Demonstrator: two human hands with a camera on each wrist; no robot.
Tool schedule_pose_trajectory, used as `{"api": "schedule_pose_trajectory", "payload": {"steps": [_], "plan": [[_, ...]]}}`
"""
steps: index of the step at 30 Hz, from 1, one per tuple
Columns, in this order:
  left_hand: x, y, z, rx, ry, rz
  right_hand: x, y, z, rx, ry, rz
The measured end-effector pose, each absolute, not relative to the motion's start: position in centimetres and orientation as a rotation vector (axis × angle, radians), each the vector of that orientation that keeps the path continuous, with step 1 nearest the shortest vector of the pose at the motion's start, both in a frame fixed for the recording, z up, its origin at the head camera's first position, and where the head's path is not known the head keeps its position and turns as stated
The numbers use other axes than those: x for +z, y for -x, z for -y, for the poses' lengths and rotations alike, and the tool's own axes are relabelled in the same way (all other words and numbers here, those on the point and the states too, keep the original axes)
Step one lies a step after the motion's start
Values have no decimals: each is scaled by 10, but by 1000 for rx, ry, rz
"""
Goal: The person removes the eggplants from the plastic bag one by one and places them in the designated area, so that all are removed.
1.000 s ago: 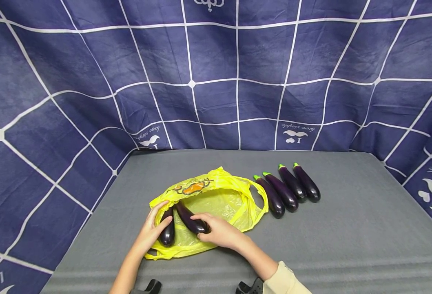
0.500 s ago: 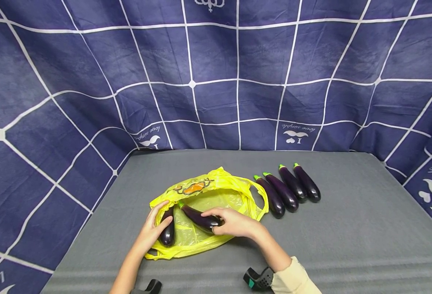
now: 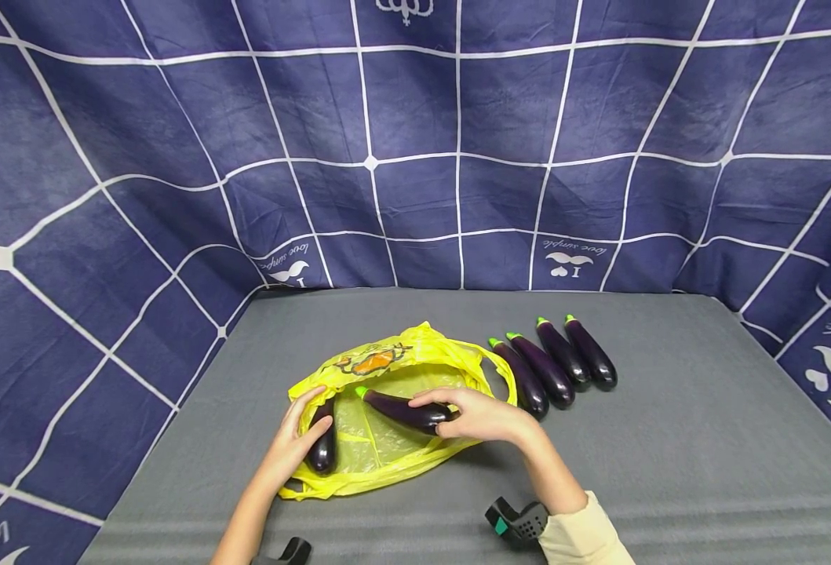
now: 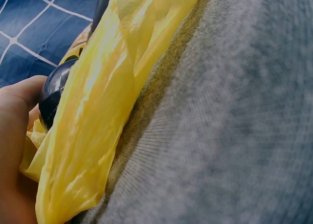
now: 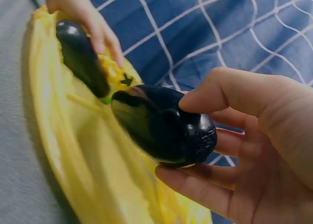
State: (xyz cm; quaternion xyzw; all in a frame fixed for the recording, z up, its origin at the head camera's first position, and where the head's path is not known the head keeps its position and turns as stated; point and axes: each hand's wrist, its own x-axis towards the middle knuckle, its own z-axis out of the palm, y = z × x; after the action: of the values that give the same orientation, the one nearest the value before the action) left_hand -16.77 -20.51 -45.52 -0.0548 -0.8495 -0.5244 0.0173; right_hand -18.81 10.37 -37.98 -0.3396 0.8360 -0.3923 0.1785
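My right hand (image 3: 482, 414) grips the blunt end of a dark purple eggplant (image 3: 404, 410), its green stem pointing left over the mouth of a yellow plastic bag (image 3: 387, 463). In the right wrist view, thumb and fingers wrap the held eggplant (image 5: 161, 123). My left hand (image 3: 300, 431) holds the bag's left side, fingers at the rim. Its thumb lies against a second eggplant (image 3: 322, 451) inside the bag. The left wrist view shows that eggplant (image 4: 53, 89) partly behind yellow plastic (image 4: 93, 121).
Several eggplants (image 3: 542, 373) lie side by side right of the bag, the nearest touching or close to its handle. Grey cloth (image 3: 683, 439) covers the table. A blue curtain (image 3: 415, 196) with white lines hangs behind and at the sides.
My right hand has moved right and slightly away from me with its eggplant, whose stem end now shows clear of the bag's upper flap. The left hand stays in place.
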Motion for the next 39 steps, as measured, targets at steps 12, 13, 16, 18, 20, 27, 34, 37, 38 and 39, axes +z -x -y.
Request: {"api": "schedule_pose_trajectory", "payload": {"steps": [12, 13, 16, 18, 20, 27, 34, 37, 38, 39], "plan": [[-455, 167, 205, -1614, 176, 2647, -367, 191, -138, -1244, 907, -2292], [-455, 168, 205, -1615, 178, 2645, -366, 191, -141, -1251, 902, -2300], [-455, 167, 205, -1622, 178, 2641, -363, 192, -150, -1277, 882, -2333], [-455, 167, 205, -1629, 171, 2643, -362, 192, -155, -1283, 883, -2379], [-455, 166, 205, -1630, 160, 2649, -361, 193, -160, -1296, 875, -2428], [-454, 166, 205, -1621, 155, 2655, -359, 196, -176, -1507, 832, -2454], [-456, 167, 205, -1616, 167, 2645, -359, 200, -189, -1709, 783, -2459], [-456, 167, 205, -1621, 165, 2643, -360, 201, -196, -1780, 704, -2497], [-456, 167, 205, -1622, 164, 2642, -360, 201, -198, -1800, 674, -2518], [-456, 167, 205, -1624, 166, 2641, -361, 202, -201, -1825, 652, -2537]]}}
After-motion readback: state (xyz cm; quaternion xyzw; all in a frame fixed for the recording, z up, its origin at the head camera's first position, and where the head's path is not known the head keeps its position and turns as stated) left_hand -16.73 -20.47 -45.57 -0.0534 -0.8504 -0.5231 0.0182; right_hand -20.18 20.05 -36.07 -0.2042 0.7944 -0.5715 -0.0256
